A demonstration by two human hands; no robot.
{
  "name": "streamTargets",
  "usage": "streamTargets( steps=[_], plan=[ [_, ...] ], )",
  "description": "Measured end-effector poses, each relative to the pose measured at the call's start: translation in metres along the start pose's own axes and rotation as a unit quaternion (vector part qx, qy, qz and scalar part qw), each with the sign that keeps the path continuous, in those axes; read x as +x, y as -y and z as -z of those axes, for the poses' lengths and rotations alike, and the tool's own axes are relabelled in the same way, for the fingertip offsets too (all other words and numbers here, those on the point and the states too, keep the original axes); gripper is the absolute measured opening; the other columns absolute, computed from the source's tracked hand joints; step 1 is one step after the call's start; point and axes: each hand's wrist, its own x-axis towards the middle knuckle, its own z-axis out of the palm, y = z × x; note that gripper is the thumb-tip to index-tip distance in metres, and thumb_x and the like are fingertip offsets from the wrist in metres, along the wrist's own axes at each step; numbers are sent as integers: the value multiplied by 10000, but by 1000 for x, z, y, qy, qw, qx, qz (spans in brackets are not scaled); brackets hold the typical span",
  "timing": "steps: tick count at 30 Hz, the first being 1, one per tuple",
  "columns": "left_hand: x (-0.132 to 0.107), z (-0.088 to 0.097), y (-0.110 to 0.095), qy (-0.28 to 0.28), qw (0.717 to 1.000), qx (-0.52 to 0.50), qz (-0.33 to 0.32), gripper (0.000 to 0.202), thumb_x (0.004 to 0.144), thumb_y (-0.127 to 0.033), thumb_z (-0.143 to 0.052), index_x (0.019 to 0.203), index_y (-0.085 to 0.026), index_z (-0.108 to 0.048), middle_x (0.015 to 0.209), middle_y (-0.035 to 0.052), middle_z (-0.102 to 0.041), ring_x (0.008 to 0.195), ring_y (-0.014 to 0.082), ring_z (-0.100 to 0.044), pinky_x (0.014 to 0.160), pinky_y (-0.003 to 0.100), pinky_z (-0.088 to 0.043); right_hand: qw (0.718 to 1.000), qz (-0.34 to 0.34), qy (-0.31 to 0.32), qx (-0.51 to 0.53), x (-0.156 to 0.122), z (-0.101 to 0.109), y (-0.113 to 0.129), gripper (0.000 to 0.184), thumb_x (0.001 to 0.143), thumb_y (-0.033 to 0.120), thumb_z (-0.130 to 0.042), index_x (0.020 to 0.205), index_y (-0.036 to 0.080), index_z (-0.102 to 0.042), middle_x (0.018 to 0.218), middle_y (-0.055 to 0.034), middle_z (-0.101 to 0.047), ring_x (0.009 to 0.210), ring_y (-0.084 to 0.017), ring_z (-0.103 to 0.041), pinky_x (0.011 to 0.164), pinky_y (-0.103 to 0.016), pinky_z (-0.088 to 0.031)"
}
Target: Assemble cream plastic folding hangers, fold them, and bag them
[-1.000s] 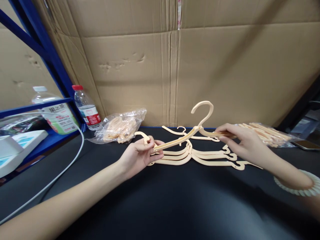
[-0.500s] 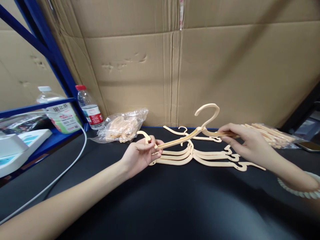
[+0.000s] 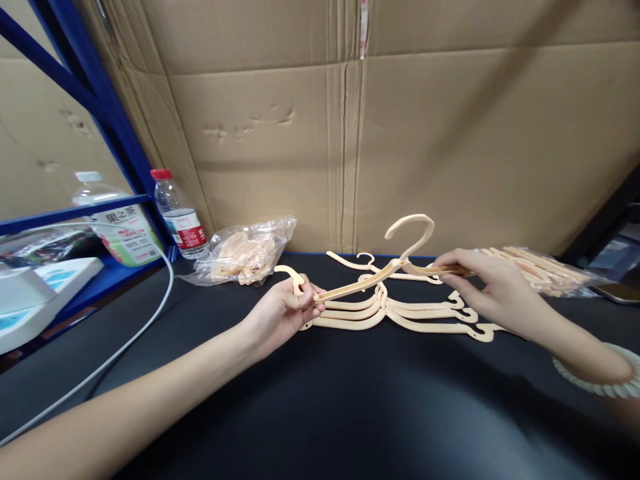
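A peach-coloured plastic clothes hanger [image 3: 357,285] is held up above the black table between both hands, its hook pointing upward. My left hand [image 3: 280,317] pinches its left end, where a small curved piece sticks out past the fingers. Around the right arm of the same hanger, the fingers of my right hand [image 3: 493,283] are closed. Just behind and below lie several matching hangers [image 3: 350,325], nested together flat on the table. Another hanger [image 3: 345,261] lies farther back, partly hidden by the held one.
Against the cardboard wall [image 3: 270,133] lies a clear bag of peach parts [image 3: 245,257]. A second bag [image 3: 543,270] of long pieces is behind my right hand. At the left stand a red-capped bottle [image 3: 180,220], a blue shelf [image 3: 115,270] and a white cable [image 3: 135,340].
The held hanger has dipped slightly, and its hook has shifted a little left and down. Both hands keep their hold; the hangers on the table have not moved.
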Motion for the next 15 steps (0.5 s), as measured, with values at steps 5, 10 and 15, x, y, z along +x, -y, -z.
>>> streamTargets(
  steps=[5, 10, 15],
  plan=[
    [1, 1, 4, -41, 999, 17, -12, 228, 725, 67, -540, 615, -127, -496, 668, 33, -614, 563, 113, -627, 522, 156, -500, 1000, 15, -10, 4, -1, -4, 3, 108, 942, 233, -475, 922, 218, -580, 798, -31, -652, 651, -182, -605, 594, -291, -475],
    [0, 1, 6, -53, 996, 19, -62, 253, 733, 70, -541, 625, -147, -469, 584, -11, -568, 523, 88, -589, 494, 130, -482, 1000, 18, -2, 7, -2, -6, 9, 117, 946, 218, -466, 959, 211, -583, 806, -24, -656, 654, -174, -604, 591, -276, -472],
    [2, 0, 8, -89, 992, 9, -91, 237, 785, 66, -542, 648, -126, -517, 645, 11, -616, 601, 92, -651, 627, 153, -548, 999, 14, -10, -30, -4, -7, 10, 143, 955, 222, -457, 996, 199, -592, 819, -32, -657, 661, -176, -605, 612, -283, -464]
  ],
)
